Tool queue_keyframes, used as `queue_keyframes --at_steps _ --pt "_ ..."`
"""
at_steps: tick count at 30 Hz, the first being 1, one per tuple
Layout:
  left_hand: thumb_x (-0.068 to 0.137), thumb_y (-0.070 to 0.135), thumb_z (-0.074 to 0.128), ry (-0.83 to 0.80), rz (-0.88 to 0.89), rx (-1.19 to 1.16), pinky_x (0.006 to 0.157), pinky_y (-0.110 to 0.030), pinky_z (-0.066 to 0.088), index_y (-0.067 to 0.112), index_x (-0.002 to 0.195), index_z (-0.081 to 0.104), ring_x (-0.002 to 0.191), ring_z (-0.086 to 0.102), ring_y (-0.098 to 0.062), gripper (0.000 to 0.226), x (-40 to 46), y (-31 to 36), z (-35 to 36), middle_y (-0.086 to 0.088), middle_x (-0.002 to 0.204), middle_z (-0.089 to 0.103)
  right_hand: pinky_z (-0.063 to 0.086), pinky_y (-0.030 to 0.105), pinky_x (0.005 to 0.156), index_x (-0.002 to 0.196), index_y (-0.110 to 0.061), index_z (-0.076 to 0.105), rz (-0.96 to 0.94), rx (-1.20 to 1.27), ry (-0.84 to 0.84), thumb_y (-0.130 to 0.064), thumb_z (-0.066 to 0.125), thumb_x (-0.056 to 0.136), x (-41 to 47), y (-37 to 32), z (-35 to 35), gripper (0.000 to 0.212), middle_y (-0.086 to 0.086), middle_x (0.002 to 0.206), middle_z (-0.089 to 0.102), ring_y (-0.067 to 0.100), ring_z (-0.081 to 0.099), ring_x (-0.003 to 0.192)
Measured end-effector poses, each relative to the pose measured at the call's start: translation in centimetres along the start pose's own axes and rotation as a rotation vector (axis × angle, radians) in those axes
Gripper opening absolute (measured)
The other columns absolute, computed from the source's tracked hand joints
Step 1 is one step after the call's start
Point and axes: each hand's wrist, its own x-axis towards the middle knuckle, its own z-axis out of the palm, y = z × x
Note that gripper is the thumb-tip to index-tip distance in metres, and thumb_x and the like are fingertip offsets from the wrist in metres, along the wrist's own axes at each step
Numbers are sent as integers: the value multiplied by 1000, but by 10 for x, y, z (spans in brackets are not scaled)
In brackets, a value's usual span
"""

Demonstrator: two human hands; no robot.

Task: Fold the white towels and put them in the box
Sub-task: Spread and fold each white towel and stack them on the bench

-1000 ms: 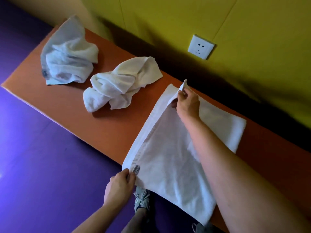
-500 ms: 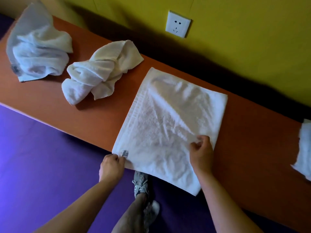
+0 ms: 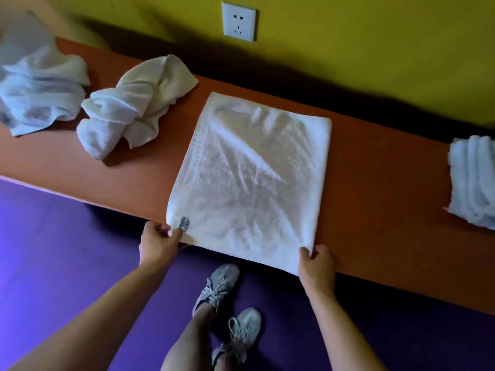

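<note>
A white towel, folded once into a near square, lies flat on the orange table, its near edge hanging slightly over the front. My left hand pinches its near left corner beside a small grey label. My right hand grips the near right corner. Two crumpled white towels lie to the left: one in the middle left, another at the far left. A stack of folded white towels sits at the right edge. No box is in view.
A yellow wall with a white socket runs behind the table. The floor below is purple, and my two grey shoes stand close to the table's front edge.
My right hand carried the far corner over, then slid from the towel's right side down to its near right corner. My left hand kept its corner. The view shifted right, showing the folded stack.
</note>
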Motion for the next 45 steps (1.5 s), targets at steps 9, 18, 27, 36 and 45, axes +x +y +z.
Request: queue_keyframes --at_steps 9,18,27,36,45 --pt "77 30 74 7 -8 12 78 -50 60 31 113 51 65 71 -26 43 -59 7 -29 -12 84 71 58 37 49 115 -21 54 61 408 86 -16 58 98 -37 20 -17 18 7 92 70 31 70 63" --pt "91 -3 50 -47 -24 -388 66 -33 58 2 82 69 59 63 -23 22 -58 82 -31 -16 76 66 54 31 66 89 -20 67 267 1050 -33 -29 65 96 -8 -68 -64 12 -6 74 73 11 67 67" --pt "93 -2 55 -200 46 -515 76 -34 62 2 87 62 84 76 -28 9 11 177 6 -11 77 75 51 25 60 101 -16 70 -26 695 -31 -24 62 98 68 -155 -65 12 -2 94 78 11 74 69" --pt "89 14 74 -146 45 -348 78 -31 61 6 106 67 86 76 -18 20 82 211 58 -12 96 77 48 20 45 91 -16 68 -57 558 114 -23 60 99 141 -188 -28 14 5 88 77 13 72 60" --pt "96 17 64 -156 757 375 103 -40 47 31 149 40 131 49 -19 60 74 158 77 1 151 46 56 36 87 134 -19 52 -256 85 196 -25 71 89 160 -162 -13 49 2 124 61 20 62 107"
